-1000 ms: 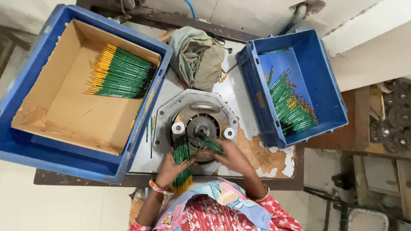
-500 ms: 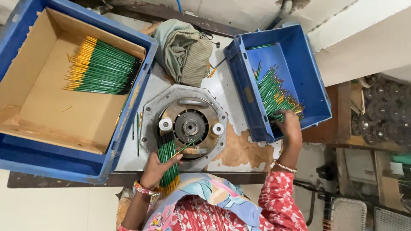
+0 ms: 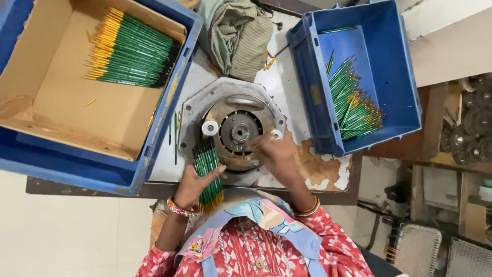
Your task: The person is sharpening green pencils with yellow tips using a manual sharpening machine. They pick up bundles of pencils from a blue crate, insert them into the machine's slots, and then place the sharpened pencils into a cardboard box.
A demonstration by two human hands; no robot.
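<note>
My left hand [image 3: 190, 185] is shut on a bundle of green pencils with yellow ends [image 3: 207, 172], held upright at the left front of a round metal machine [image 3: 237, 132]. Blurred by motion, my right hand [image 3: 275, 156] hovers over the machine's front right rim, and I cannot make out what it holds. The machine has a dark hub in the centre and a white roller [image 3: 209, 128] on its left.
A blue crate lined with cardboard [image 3: 31, 149] at the left holds a neat stack of green pencils [image 3: 133, 51]. Another blue crate [image 3: 405, 77] at the right holds a loose heap of pencils [image 3: 353, 107]. A folded cloth [image 3: 241, 36] lies behind the machine. A few loose pencils [image 3: 174, 136] lie on the table.
My right hand has come back from the right crate to the machine's front rim. My left hand has stayed beside the machine with the bundle.
</note>
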